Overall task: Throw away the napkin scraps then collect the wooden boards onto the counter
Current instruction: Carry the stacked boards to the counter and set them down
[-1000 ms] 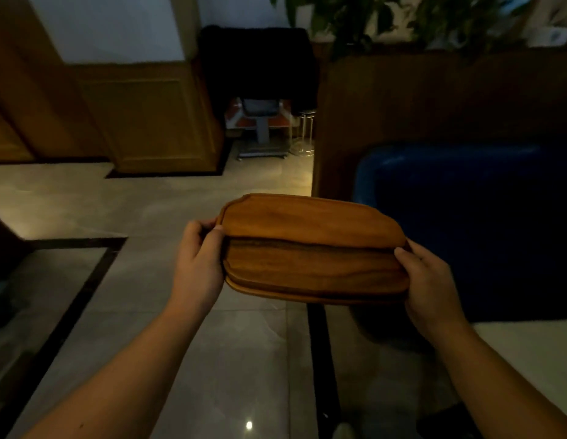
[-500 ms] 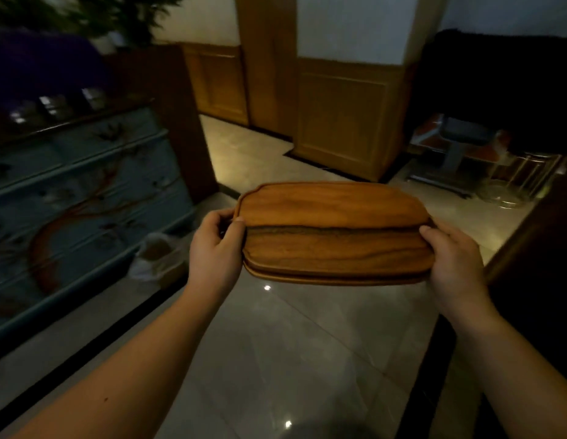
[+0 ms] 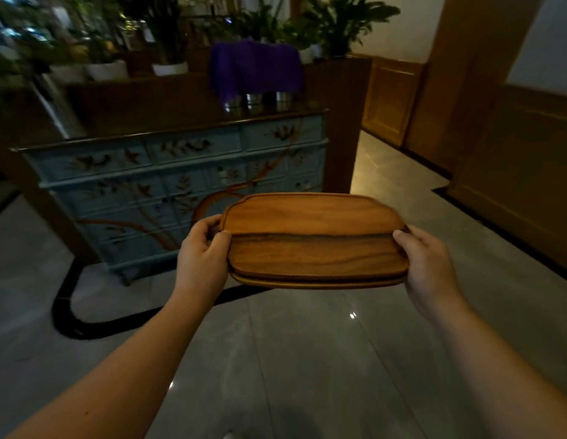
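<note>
Now the wooden boards (image 3: 314,239) sit stacked in a small pile held out in the air above the grey tiled floor (image 3: 307,359), in front of the person and nearer than the painted blue dresser (image 3: 168,191). The left hand (image 3: 201,251) clasps the pile's left end, thumb on top and fingers curled underneath; the right hand (image 3: 426,261) grips the right end the same way, so both hands are closed firmly on the boards. The top board lies roughly level, with a dark band of grain running along its middle (a second rim shows just below its near edge, though the count of boards in the pile is hard to tell).

Beyond the boards, the dresser has drawers painted with branches and birds. On the dresser's dark top, toward its right end, a purple cloth (image 3: 255,69) drapes over some metal cups (image 3: 253,101). Behind the dresser stand leafy potted plants (image 3: 168,36), blurred in the dim light. Right of the dresser, wooden wall panels (image 3: 393,99) line the floor's far edge.
</note>
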A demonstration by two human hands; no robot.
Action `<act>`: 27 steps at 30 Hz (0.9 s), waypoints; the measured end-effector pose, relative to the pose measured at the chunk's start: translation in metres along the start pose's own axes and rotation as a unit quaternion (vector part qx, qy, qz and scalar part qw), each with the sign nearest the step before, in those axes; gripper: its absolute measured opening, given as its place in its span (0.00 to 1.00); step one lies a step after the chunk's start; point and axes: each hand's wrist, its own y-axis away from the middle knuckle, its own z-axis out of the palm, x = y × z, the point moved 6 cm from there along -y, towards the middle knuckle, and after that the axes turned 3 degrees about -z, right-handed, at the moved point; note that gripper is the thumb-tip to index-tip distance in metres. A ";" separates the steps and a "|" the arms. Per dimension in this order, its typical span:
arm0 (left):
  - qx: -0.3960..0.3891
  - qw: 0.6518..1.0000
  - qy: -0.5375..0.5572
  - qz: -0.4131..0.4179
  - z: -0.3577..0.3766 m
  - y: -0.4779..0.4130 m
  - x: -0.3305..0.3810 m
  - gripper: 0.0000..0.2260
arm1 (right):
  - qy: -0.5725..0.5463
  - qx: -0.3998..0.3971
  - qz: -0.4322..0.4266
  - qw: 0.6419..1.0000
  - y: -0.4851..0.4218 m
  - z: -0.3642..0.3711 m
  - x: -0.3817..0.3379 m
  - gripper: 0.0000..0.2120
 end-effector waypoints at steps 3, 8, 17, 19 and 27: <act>0.022 1.000 0.017 -0.011 -0.028 -0.049 -0.010 0.13 | 0.017 -0.050 0.005 0.999 -0.044 0.060 0.006 0.11; 0.058 0.998 0.027 -0.029 -0.067 -0.150 -0.023 0.12 | 0.024 -0.098 0.002 0.995 -0.118 0.158 0.015 0.12; 0.076 0.997 0.000 -0.021 -0.109 -0.298 -0.026 0.11 | -0.011 -0.108 0.034 0.994 -0.217 0.289 0.040 0.11; 0.076 0.997 -0.002 -0.022 -0.112 -0.327 -0.031 0.12 | -0.010 -0.112 0.038 0.993 -0.241 0.311 0.046 0.11; 0.113 0.993 -0.025 -0.031 -0.103 -0.472 -0.046 0.11 | -0.028 -0.138 0.049 0.989 -0.380 0.404 0.078 0.12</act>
